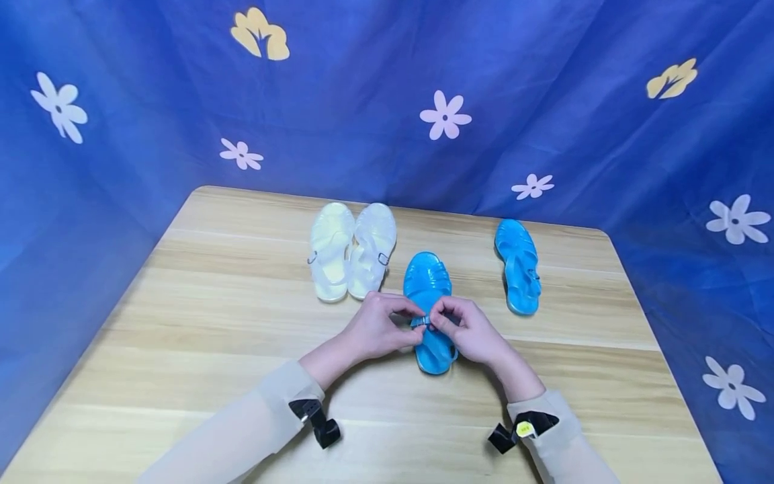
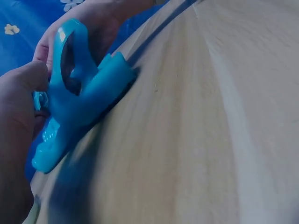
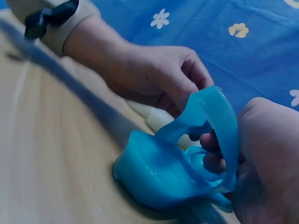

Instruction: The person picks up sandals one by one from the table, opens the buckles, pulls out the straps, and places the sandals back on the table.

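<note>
Head view shows your blue sandal (image 1: 428, 296) flat on the bench (image 1: 211, 323), long axis running away from you, toe far; only your right-wrist view shows the heel strap lifted. Your left hand (image 1: 379, 327) and right hand (image 1: 468, 329) both pinch its buckle strap (image 1: 425, 321), fingers curled tight.

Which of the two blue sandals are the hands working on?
The nearer blue sandal: left hand and right hand pinch its strap. The other blue sandal lies untouched, farther right.
</note>
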Demonstrator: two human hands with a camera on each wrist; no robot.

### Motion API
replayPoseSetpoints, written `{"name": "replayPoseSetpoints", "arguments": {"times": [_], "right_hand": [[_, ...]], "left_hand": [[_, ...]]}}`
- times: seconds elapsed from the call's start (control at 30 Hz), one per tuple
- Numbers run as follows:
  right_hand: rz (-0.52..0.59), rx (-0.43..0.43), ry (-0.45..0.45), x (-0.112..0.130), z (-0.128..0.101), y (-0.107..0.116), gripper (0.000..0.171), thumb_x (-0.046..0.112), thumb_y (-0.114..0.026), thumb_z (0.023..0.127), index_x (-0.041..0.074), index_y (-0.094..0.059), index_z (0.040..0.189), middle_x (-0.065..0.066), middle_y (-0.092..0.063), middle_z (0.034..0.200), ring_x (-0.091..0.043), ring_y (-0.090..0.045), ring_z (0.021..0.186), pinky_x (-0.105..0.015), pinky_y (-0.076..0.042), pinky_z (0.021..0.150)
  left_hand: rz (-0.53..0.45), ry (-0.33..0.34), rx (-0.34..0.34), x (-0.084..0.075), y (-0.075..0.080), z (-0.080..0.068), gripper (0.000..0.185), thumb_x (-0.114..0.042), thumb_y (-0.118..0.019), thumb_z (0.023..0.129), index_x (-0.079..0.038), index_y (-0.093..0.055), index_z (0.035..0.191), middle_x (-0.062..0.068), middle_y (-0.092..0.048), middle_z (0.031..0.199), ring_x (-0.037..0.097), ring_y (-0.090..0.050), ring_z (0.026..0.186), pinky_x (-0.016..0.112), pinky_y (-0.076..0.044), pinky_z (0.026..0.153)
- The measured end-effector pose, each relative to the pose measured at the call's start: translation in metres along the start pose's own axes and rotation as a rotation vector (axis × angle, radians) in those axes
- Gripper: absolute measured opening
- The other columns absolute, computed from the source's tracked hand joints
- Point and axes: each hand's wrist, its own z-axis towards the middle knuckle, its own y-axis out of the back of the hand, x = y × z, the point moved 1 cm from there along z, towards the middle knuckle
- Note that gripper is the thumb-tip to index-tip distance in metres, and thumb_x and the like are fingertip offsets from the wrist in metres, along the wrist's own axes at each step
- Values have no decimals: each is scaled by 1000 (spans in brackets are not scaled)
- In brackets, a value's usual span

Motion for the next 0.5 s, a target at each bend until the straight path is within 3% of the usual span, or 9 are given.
{"name": "replayPoseSetpoints", "arguments": {"times": [0.17, 0.37, 0.5], "right_hand": [[-62, 4, 22, 2, 0, 0, 9, 20, -63, 109, 17, -71, 105, 3, -69, 98, -23, -60, 94, -37, -49, 82], [-112, 33, 23, 7, -1, -1, 10, 24, -64, 108, 20, -72, 103, 5, -69, 92, -21, -58, 82, -32, -45, 69], [-89, 26, 15, 9, 0, 0, 12, 22, -65, 108, 20, -73, 100, 5, -71, 94, -21, -60, 87, -33, -47, 72]], "left_hand": [[-1, 38, 5, -2, 2, 1, 18, -6, -86, 81, -9, -83, 99, -4, -79, 95, 7, -74, 90, 25, -60, 82], [16, 41, 42, -6, 2, 3, 18, -8, -85, 82, -11, -83, 99, -5, -79, 96, 6, -73, 92, 24, -60, 83], [20, 47, 43, -5, 3, 3, 17, -8, -86, 80, -12, -82, 97, -7, -78, 93, 8, -74, 90, 24, -60, 82]]}}
